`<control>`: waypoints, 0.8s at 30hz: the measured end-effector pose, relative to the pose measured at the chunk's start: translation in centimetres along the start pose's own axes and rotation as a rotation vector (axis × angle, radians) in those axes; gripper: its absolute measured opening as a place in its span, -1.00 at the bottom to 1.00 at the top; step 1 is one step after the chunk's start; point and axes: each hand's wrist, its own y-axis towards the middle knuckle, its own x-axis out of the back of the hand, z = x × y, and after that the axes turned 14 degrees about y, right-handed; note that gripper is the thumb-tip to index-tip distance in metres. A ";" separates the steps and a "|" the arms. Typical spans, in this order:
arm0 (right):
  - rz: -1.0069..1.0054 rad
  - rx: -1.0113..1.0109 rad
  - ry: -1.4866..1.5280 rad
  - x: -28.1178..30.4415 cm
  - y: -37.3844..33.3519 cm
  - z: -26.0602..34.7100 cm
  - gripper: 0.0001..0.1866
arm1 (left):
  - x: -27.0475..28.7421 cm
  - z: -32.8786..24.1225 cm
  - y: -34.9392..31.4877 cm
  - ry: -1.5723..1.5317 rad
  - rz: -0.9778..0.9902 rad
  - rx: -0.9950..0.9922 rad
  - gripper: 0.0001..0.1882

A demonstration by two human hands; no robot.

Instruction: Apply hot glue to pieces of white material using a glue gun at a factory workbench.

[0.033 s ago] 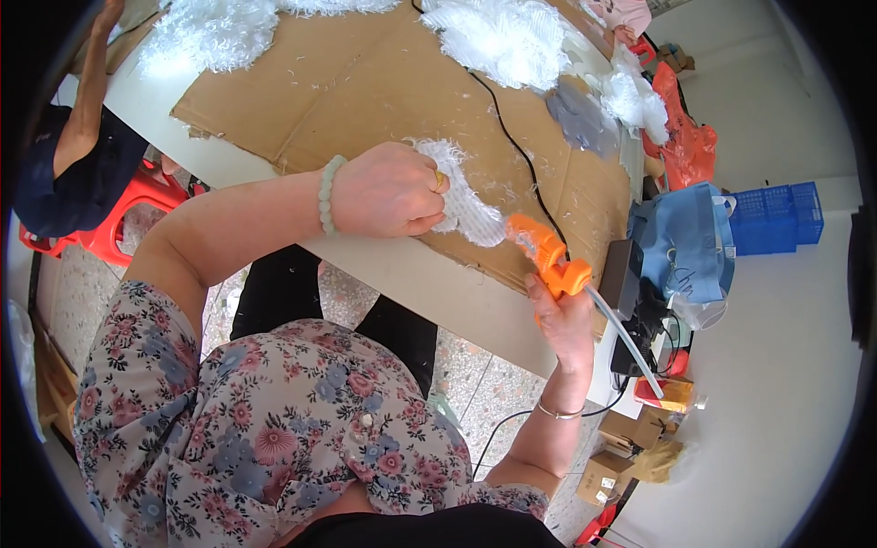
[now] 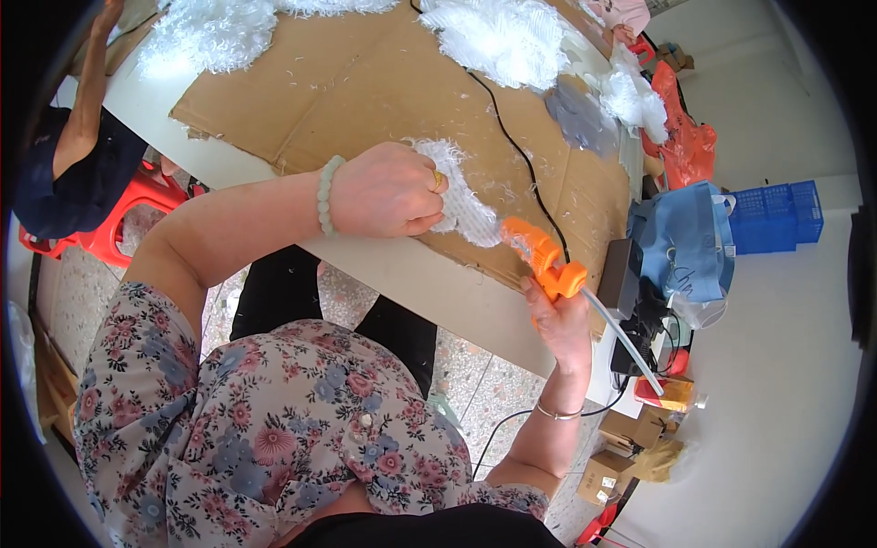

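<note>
My left hand (image 2: pixel 388 194), closed with a bead bracelet at the wrist, holds a white fringed piece of fabric (image 2: pixel 468 208) above the cardboard's near edge. My right hand (image 2: pixel 560 321) is wrapped around an orange hot glue gun (image 2: pixel 539 251). A long translucent glue stick (image 2: pixel 626 342) juts from the gun's rear end. The gun's front lies right beside the fabric's right end; I cannot tell whether they touch. My left fingertips are partly hidden behind the hand.
Brown cardboard (image 2: pixel 365 100) covers the table. White fluffy piles (image 2: pixel 498 41) lie at its far side, and a black cord (image 2: pixel 512 137) crosses it. A blue bag (image 2: pixel 681 237) and dark box (image 2: pixel 621 274) stand at right. Another person's arm (image 2: pixel 82 119) shows at far left.
The glue gun has shifted very slightly left, closer to the fabric's end. My left hand and the fabric stay in place.
</note>
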 end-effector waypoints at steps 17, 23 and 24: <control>0.043 0.090 -0.110 0.4 -1.6 1.6 -0.81 | -0.4 0.2 -0.2 0.023 0.057 0.026 -0.84; -0.110 0.138 0.148 -0.2 -1.8 3.5 -0.76 | -0.3 -0.3 -0.1 0.069 -0.014 -0.026 -0.78; -0.118 0.146 0.070 -0.8 -1.3 3.5 -0.76 | -0.4 -0.3 -0.2 0.075 -0.017 -0.018 -0.78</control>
